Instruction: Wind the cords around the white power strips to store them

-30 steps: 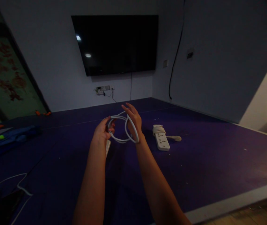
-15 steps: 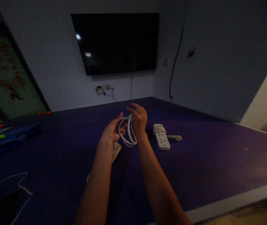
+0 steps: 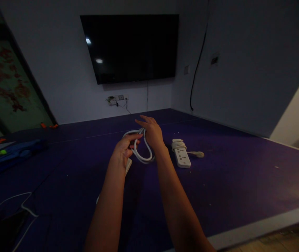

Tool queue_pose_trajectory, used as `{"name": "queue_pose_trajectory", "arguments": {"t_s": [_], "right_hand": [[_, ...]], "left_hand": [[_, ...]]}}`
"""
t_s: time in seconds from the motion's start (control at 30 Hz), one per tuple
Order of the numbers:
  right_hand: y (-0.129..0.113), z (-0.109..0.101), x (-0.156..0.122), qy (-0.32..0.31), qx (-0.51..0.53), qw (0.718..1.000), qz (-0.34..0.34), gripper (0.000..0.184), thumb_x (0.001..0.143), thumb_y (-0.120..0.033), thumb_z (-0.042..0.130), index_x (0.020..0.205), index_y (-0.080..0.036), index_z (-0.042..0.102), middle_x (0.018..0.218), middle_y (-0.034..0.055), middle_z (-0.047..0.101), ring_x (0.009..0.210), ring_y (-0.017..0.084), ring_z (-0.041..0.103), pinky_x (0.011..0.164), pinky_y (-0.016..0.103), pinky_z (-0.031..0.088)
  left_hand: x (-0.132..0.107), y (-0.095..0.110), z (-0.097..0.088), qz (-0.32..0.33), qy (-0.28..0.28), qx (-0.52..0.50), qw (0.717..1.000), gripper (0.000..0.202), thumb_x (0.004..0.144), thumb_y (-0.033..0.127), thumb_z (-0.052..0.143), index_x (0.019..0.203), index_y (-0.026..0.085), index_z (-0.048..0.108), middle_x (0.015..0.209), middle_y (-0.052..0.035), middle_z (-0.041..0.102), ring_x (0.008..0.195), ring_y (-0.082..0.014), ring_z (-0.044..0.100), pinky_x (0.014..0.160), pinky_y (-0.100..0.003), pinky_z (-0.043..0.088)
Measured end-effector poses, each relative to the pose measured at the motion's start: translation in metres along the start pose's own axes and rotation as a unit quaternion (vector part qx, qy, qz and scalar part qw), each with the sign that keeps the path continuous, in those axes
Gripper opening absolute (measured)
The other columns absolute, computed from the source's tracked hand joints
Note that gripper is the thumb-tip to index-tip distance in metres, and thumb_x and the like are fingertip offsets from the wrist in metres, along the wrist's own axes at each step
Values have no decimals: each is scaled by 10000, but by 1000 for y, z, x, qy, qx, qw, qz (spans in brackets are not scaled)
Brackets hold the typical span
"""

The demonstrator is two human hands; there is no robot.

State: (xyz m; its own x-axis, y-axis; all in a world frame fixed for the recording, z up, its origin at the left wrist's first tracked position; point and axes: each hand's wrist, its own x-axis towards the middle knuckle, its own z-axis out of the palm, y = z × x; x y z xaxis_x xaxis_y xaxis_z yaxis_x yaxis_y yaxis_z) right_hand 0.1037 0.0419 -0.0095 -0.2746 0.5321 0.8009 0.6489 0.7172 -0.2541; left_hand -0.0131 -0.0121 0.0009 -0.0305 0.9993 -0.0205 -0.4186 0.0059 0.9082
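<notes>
Both my arms reach out over a dark purple floor mat. My left hand is closed on a white power cord that is looped in coils between my hands, and its white power strip hangs just below that hand. My right hand grips the top of the coils, its fingers bent round the cord. A second white power strip with its cord wrapped round one end lies on the mat just right of my right hand.
A large dark TV hangs on the far wall above a wall socket. A black cable runs down the right wall. Blue items lie at left. A white cable lies at bottom left.
The coils were wide between my hands a second ago. My hands have come together and the loops are now bunched tighter, with my right hand over their top.
</notes>
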Motion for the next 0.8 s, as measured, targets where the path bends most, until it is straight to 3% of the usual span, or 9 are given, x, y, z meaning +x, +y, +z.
{"name": "queue_pose_trajectory", "arguments": {"t_s": [0.27, 0.47, 0.67, 0.8], "right_hand": [[-7, -11, 2, -71, -40, 996, 29, 520, 811, -59, 461, 1275, -271, 562, 1345, 53, 525, 1193, 252, 468, 977, 409, 400], [1, -10, 1, -139, -25, 989, 44, 485, 785, -42, 480, 1203, -240, 626, 1221, 87, 607, 1158, 238, 518, 985, 368, 410], [8, 2, 2, -55, 107, 992, 38, 775, 645, 51, 448, 1363, -240, 463, 1398, 84, 462, 1304, 221, 393, 1053, 409, 354], [9, 7, 3, -26, 196, 980, 3, 829, 652, 49, 406, 1441, -189, 322, 1430, 105, 425, 1328, 187, 367, 1085, 387, 315]], "left_hand": [[1, -7, 0, -3, -53, 52, 997, 377, 544, 42, 769, 797, 152, 511, 613, 32, 576, 372, -30, 473, 284, -106, 160], [1, -11, 3, 12, -19, 109, 994, 470, 534, 61, 794, 858, 175, 473, 578, 60, 547, 366, -53, 496, 293, -116, 172], [5, -10, 0, 28, -17, 98, 995, 368, 553, 34, 723, 803, 167, 488, 555, 42, 587, 322, -28, 435, 290, -113, 164], [11, -8, -9, 45, -3, 54, 998, 329, 521, 25, 727, 745, 154, 524, 506, 55, 568, 310, -23, 414, 277, -103, 154]]}}
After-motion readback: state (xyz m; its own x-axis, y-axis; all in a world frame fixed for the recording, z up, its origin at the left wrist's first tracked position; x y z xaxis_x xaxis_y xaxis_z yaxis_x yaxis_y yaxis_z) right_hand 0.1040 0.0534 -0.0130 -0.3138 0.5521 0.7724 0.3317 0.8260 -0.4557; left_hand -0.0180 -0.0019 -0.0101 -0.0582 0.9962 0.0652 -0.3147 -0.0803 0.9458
